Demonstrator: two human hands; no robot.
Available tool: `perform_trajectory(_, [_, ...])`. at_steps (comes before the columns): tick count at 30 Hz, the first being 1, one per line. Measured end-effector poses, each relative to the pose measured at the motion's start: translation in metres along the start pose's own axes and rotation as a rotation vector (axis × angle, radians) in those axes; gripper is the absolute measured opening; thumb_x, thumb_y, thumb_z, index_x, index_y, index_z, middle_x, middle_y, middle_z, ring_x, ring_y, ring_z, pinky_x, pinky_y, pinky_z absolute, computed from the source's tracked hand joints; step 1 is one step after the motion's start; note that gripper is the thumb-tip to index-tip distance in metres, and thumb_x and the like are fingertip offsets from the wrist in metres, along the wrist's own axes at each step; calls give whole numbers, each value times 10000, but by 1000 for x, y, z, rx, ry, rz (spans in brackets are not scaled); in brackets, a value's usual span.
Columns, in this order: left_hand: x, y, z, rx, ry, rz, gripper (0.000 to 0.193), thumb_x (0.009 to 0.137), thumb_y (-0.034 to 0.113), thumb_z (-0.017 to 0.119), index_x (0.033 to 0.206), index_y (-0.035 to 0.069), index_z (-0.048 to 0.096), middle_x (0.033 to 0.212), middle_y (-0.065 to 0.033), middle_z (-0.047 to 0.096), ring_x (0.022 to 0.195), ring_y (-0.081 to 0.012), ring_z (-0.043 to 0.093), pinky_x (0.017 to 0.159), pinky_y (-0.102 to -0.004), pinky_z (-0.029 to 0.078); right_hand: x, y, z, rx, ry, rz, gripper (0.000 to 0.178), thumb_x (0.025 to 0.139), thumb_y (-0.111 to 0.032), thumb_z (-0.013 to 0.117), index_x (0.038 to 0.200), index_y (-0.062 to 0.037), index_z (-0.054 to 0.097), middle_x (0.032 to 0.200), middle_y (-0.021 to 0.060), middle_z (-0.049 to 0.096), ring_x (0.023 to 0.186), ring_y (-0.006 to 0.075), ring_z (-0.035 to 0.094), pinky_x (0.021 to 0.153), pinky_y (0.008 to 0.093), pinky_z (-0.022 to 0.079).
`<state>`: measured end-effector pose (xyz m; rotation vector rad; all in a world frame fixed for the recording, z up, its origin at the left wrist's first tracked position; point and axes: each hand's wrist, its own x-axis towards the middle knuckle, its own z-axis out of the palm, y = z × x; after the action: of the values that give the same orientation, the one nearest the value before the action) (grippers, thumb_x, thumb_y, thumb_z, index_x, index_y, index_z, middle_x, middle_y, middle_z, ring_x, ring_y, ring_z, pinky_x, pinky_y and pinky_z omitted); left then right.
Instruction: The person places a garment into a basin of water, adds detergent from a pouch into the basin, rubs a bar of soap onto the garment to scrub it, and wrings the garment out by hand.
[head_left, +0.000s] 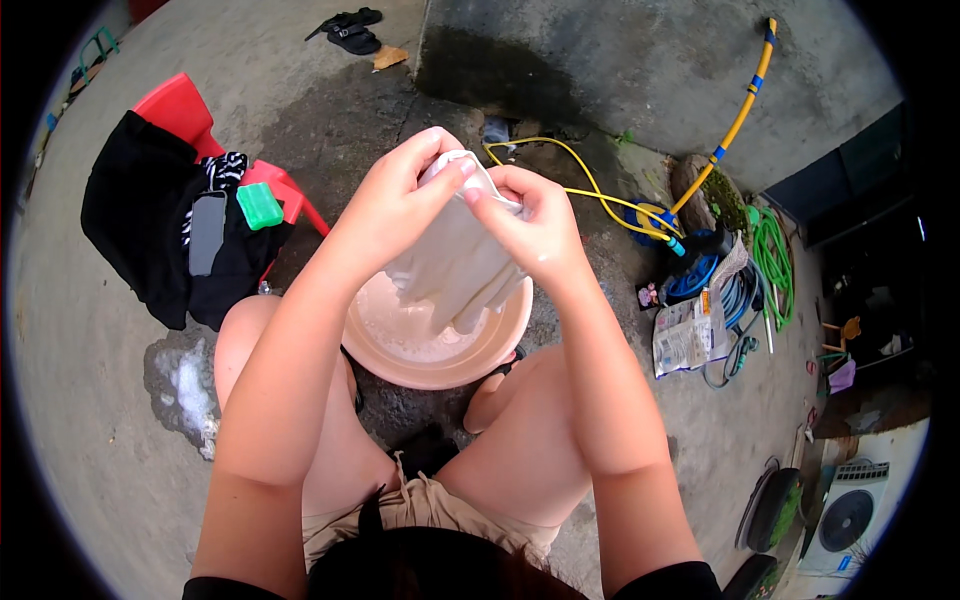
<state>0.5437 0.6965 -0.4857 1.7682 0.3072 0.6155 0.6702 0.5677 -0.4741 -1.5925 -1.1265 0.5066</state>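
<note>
A wet white cloth (455,255), perhaps a garment, hangs from both my hands over a pinkish basin (440,375). My left hand (415,185) pinches its upper edge between thumb and fingers. On the other side of that edge, my right hand (530,215) grips the fabric the same way. The cloth's lower folds reach down to the sudsy water (400,325) in the basin; whether they dip in is hard to tell. The basin sits on the ground between my feet.
Left of me, a red plastic chair (180,105) carries dark clothing (135,215), a phone (207,233) and a green soap bar (260,205). Foam (190,385) lies on the concrete. Rightward are a yellow hose (735,130), coiled green hose (770,260) and a plastic bag (690,335). Sandals (350,35) lie far off.
</note>
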Motion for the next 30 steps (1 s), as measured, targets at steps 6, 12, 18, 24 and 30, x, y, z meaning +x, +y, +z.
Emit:
perform_trajectory(6, [3, 5, 0, -147, 116, 39, 171, 964, 230, 586, 943, 60, 577, 841, 36, 570, 789, -27, 503, 708, -204, 405, 1, 6, 7, -66, 54, -143, 218, 849, -180, 697, 927, 23, 705, 775, 45, 598, 694, 129, 561, 633, 288, 452])
perform_trajectory(12, [5, 2, 0, -351, 285, -152, 293, 968, 358, 569, 813, 109, 582, 721, 51, 539, 667, -34, 476, 626, -204, 377, -5, -8, 18, 230, -100, 68, 233, 938, -213, 617, 1000, 7, 663, 791, -1, 614, 733, 50, 528, 638, 233, 436])
perform_trajectory(18, [7, 3, 16, -476, 400, -285, 424, 980, 443, 510, 683, 142, 527, 627, 48, 466, 569, -61, 416, 554, -244, 349, -2, -9, 35, 167, 108, -58, 242, 940, -238, 635, 829, -24, 605, 723, -24, 568, 702, 43, 502, 616, 228, 408])
perform_trajectory(24, [-6, 5, 48, -620, 429, -364, 527, 1005, 430, 426, 611, 89, 501, 606, 18, 492, 565, -77, 426, 550, -278, 367, 11, 0, 45, -359, 375, -496, 369, 901, -201, 670, 646, -13, 481, 557, 98, 440, 473, 184, 390, 466, 320, 347])
perform_trajectory(30, [-3, -11, 38, -588, 487, -351, 542, 1025, 389, 371, 645, 42, 543, 609, -18, 532, 569, -94, 471, 542, -297, 394, 10, 2, 63, -379, 411, -528, 397, 909, -166, 643, 594, -9, 459, 534, 127, 424, 458, 242, 381, 459, 345, 339])
